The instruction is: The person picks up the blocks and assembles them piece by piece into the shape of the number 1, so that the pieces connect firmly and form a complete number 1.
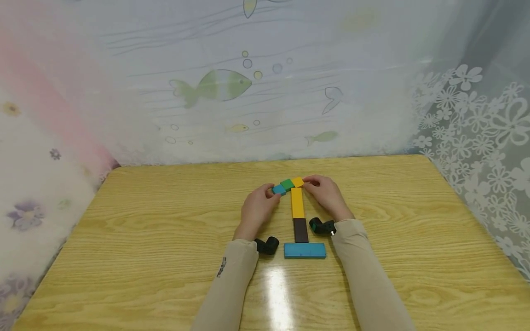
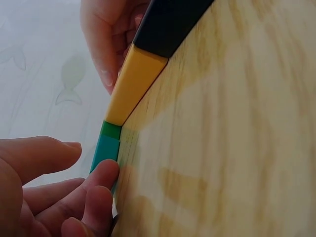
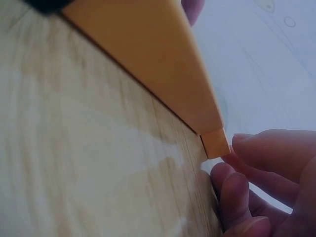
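In the head view a short slanted row of blocks lies at the top of a block column: a blue block (image 1: 279, 189), a green block (image 1: 287, 185) and a small yellow block (image 1: 298, 182). My left hand (image 1: 257, 209) holds the blue block's outer end between thumb and fingers. At the row's other end my right hand (image 1: 327, 195) has thumb and fingertips at the yellow block's outer corner. Below the row come a long yellow block (image 1: 297, 202), a dark block (image 1: 301, 230) and a wide blue block (image 1: 305, 250) across the bottom. The left wrist view shows a left fingertip (image 2: 106, 172) against the blue block.
The blocks lie on a wood-grain table (image 1: 145, 239), with a patterned curtain (image 1: 290, 110) hanging behind its far edge. Black wrist cameras show at the left wrist (image 1: 268, 246) and the right wrist (image 1: 322, 225), on either side of the column.
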`<control>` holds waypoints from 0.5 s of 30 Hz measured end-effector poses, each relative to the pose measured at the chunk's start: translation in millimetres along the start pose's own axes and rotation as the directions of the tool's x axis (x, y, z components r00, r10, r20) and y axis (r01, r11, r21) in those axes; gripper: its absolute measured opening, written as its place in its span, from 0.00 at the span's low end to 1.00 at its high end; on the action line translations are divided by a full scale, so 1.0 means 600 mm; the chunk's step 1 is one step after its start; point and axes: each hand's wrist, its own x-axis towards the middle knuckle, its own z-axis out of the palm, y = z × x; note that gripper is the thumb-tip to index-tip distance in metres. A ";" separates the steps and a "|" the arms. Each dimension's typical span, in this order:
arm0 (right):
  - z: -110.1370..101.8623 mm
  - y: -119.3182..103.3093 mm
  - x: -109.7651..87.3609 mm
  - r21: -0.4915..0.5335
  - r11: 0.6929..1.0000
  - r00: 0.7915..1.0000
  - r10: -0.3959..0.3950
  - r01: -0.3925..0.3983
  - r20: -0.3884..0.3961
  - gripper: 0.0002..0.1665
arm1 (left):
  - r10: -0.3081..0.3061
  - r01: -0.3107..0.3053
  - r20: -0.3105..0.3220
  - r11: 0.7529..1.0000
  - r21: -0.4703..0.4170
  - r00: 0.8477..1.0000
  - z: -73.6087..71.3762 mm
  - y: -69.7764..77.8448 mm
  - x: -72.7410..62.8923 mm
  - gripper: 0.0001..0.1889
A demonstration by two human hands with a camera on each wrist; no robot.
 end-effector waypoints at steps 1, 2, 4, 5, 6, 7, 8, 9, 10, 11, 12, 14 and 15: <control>-0.001 0.001 0.000 0.002 1.000 1.000 0.002 -0.002 -0.004 0.17 | 0.003 -0.003 0.004 1.000 -0.001 1.000 0.000 0.001 0.001 0.24; -0.001 0.001 0.000 0.007 1.000 1.000 0.002 -0.002 -0.001 0.17 | 0.006 -0.006 0.008 1.000 -0.002 1.000 -0.001 0.001 0.002 0.24; -0.002 0.003 0.000 0.020 1.000 1.000 0.000 0.000 0.007 0.17 | 0.006 -0.006 0.014 1.000 -0.007 1.000 -0.001 0.000 0.003 0.25; -0.001 0.004 0.001 0.032 0.999 1.000 0.003 -0.003 0.010 0.18 | 0.005 -0.005 0.013 1.000 -0.014 1.000 -0.002 0.000 0.004 0.25; -0.001 0.004 0.001 0.047 0.999 1.000 0.006 -0.007 0.017 0.18 | 0.005 -0.005 0.015 1.000 -0.025 1.000 -0.003 -0.001 0.005 0.25; -0.001 0.004 0.002 0.064 0.998 1.000 0.009 -0.010 0.022 0.19 | 0.005 -0.005 0.015 0.999 -0.035 1.000 -0.004 -0.002 0.006 0.25; -0.001 0.005 0.003 0.080 0.997 0.999 0.013 -0.015 0.030 0.19 | 0.007 -0.006 0.017 0.999 -0.042 1.000 -0.004 -0.004 0.006 0.25; -0.001 0.005 0.003 0.093 0.995 0.999 0.020 -0.023 0.032 0.19 | 0.005 -0.004 0.020 0.999 -0.051 1.000 -0.005 -0.005 0.007 0.25; -0.001 0.004 0.003 0.113 0.993 0.999 0.030 -0.034 0.037 0.20 | 0.003 -0.002 0.025 0.998 -0.064 1.000 -0.006 -0.007 0.007 0.25; -0.002 0.004 0.003 0.129 0.991 0.998 0.040 -0.045 0.040 0.20 | 0.001 0.001 0.031 0.997 -0.079 1.000 -0.007 -0.007 0.007 0.25; -0.003 0.003 0.003 0.141 0.989 0.998 0.045 -0.051 0.041 0.20 | -0.001 0.005 0.037 0.996 -0.093 0.999 -0.007 -0.008 0.008 0.26; -0.005 0.001 0.003 0.159 0.985 0.998 0.055 -0.061 0.041 0.21 | -0.008 0.014 0.045 0.993 -0.121 0.999 -0.009 -0.007 0.009 0.26; -0.006 -0.001 0.004 0.162 0.985 0.998 0.057 -0.062 0.039 0.21 | -0.012 0.019 0.047 0.990 -0.140 0.999 -0.010 -0.006 0.010 0.26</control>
